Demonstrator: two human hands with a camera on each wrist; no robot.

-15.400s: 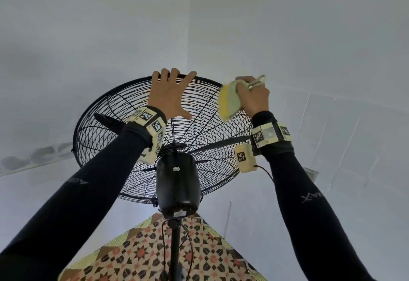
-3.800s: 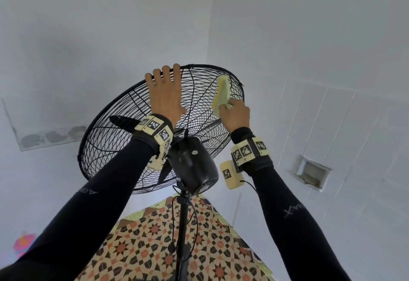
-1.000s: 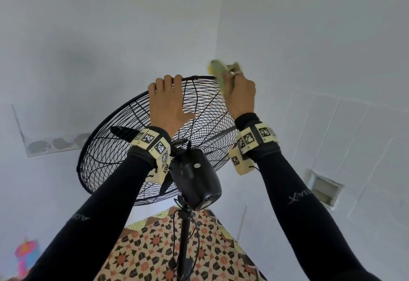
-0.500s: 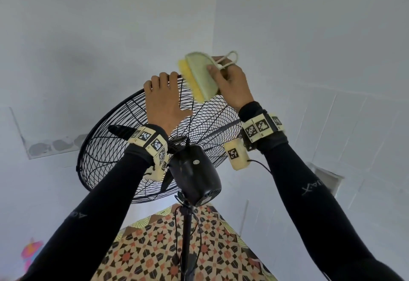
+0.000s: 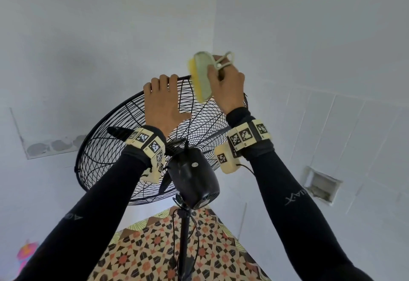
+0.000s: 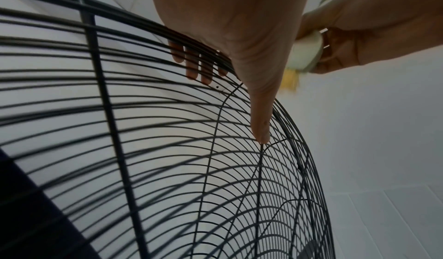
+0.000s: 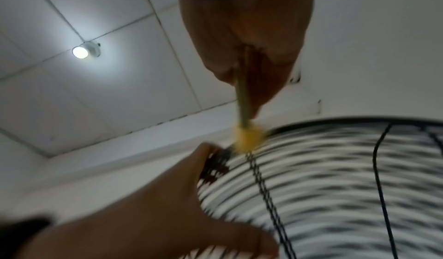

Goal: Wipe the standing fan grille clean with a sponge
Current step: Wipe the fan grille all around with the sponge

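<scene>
1. right hand [image 5: 228, 85] is wrapped round the handle of the sponge [image 5: 200, 77], gripping it firm; yellow pad is on the top rim of the fan grille [image 5: 106, 159], just beside the other hand.
2. left hand [image 5: 163, 101] lies flat on the back of the grille w/ fingertips [image 6: 191, 67] hooked over the top edge, steadying it, not gripping anything.
3. progress, my guess: mid-wipe, working the upper rim. can't tell how clean the wires are, no dust visible either way. lower half and left side of the grille look like they're yet to be reached from this spot.
4. fan stands on a pole [image 5: 183, 247], motor housing [image 5: 194, 176] facing the person, head tilted up.
5. room: pale walls meeting at a corner, tiles on the right wall w/ a small recess [image 5: 321, 185], patterned floor [image 5: 155, 254] below, ceiling lamp [image 7: 81, 52] on.
</scene>
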